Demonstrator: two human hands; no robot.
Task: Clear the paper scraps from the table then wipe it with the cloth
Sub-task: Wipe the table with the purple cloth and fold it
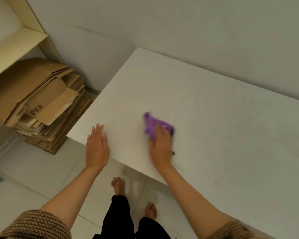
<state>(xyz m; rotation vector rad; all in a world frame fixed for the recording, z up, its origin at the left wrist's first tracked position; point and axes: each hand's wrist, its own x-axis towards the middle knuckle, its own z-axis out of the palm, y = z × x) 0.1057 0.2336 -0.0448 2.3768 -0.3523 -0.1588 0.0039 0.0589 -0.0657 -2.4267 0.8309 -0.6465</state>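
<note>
- Right hand point(160, 145) presses flat on the purple cloth point(155, 125), near the table's point(214, 104) front-left corner.
- Left hand point(97, 145) lies open, empty, at the edge.
- No scraps visible.
- Risk: the loosely pinned cloth may slip free or bunch, leaving the far side unwiped.

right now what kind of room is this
Probably a storage or utility corner indoors: a plain white table against a bare wall, flattened cardboard boxes stacked on a tiled floor, beside a shelf.

Light was dim, warm and even, without glare. Motion blur smeared the right hand point(160, 144) and purple cloth point(154, 125); straight edges bowed near the borders.
</note>
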